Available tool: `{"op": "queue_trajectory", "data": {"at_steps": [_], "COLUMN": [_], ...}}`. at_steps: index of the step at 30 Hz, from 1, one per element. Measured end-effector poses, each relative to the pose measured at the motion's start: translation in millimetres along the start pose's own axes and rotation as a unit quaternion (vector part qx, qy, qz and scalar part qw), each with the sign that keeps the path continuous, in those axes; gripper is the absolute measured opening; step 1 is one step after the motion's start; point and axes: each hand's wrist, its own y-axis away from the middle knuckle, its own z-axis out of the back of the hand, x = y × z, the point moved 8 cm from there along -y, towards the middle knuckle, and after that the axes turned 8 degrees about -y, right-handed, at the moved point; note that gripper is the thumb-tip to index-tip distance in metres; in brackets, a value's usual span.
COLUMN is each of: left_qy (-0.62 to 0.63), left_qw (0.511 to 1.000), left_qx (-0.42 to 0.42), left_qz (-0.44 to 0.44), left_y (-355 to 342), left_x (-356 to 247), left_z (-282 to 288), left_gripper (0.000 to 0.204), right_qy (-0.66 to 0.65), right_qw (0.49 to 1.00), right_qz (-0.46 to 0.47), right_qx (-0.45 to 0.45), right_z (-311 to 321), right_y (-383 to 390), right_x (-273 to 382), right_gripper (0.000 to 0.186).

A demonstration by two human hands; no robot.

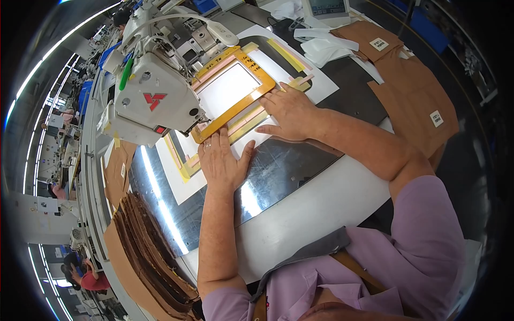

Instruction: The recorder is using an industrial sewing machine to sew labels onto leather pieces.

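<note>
Under the head of a white sewing machine [155,88] lies a yellow rectangular frame [235,109] with a bright white area inside it. My left hand [220,163] rests palm down with its fingertips at the frame's near left corner, thumb spread away. Further right, my right hand [289,112] lies with its fingers along the frame's near right corner, and its thumb sticks out to the left. Both hands have their fingers stretched out and grip nothing. Beneath the frame is a larger white sheet [184,188] with yellow and pink strips on it.
A shiny metal plate [289,160] covers the table before me. At lower left stands a stack of brown pieces [155,257]. Brown pieces [415,99] with white labels hang over the right edge, near crumpled white material [324,47]. A screen unit [326,7] stands behind.
</note>
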Motion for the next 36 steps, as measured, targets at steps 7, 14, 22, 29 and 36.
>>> {"op": "queue_trajectory", "data": {"at_steps": [7,14,22,29,36], "left_qy": [0.021,0.064,0.040,0.033,-0.094], "left_qw": [0.999,0.998,0.999,0.997,0.989], "left_qx": [-0.036,-0.003,0.019,-0.037,-0.053], "left_qz": [-0.013,-0.018,0.012,0.061,0.103], "left_y": [-1.4,0.0,-1.5,6.7,30.3], "left_x": [0.9,0.1,-3.1,12.9,26.7], "left_z": [1.7,-1.0,-4.6,4.0,9.0], "left_gripper": [0.087,0.086,0.095,0.088,0.080], "right_qy": [-0.014,-0.062,-0.026,-0.015,0.036], "right_qw": [1.000,0.997,0.999,0.998,0.989], "right_qz": [-0.009,0.043,-0.002,-0.068,-0.116], "right_qx": [0.004,0.018,0.023,0.010,-0.079], "right_z": [-0.6,-9.6,-10.1,2.1,-8.6], "right_y": [2.1,-2.5,-1.0,-7.2,-4.1], "right_x": [-0.2,5.5,-7.5,-2.3,-36.9], "right_gripper": [0.082,0.083,0.092,0.083,0.076]}}
